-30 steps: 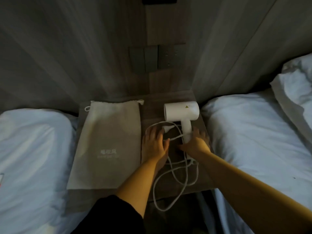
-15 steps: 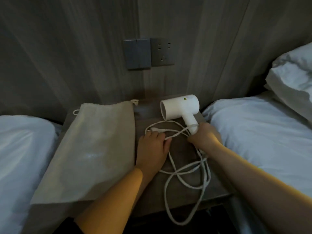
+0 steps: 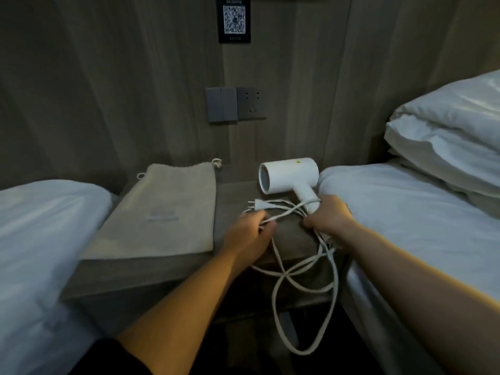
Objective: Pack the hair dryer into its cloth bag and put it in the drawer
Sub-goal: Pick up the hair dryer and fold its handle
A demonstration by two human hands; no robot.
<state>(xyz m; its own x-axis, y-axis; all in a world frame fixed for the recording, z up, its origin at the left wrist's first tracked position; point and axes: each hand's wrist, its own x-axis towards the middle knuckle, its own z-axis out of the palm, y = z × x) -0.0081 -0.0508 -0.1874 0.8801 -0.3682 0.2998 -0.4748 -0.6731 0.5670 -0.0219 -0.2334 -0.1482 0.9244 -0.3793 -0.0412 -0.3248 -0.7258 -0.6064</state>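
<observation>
A white hair dryer (image 3: 288, 175) lies on the dark wooden nightstand (image 3: 232, 196), its barrel pointing left. My right hand (image 3: 326, 216) is closed around its handle and part of the cord. Closed on the white cord (image 3: 303, 280) near the plug (image 3: 257, 204) is my left hand (image 3: 250, 234). Cord loops hang over the nightstand's front edge. The beige cloth bag (image 3: 165, 212) lies flat on the left half of the nightstand, drawstring end toward the wall. No drawer is visible.
White beds flank the nightstand: one on the left (image 3: 40, 239), one on the right (image 3: 419, 226) with stacked pillows (image 3: 449, 136). On the wooden wall behind are a switch and socket panel (image 3: 235, 104) and a QR-code sign (image 3: 234, 18).
My left hand went from lying flat on the nightstand to gripping the cord by the plug. My right hand closed on the dryer handle. The view tilted upward.
</observation>
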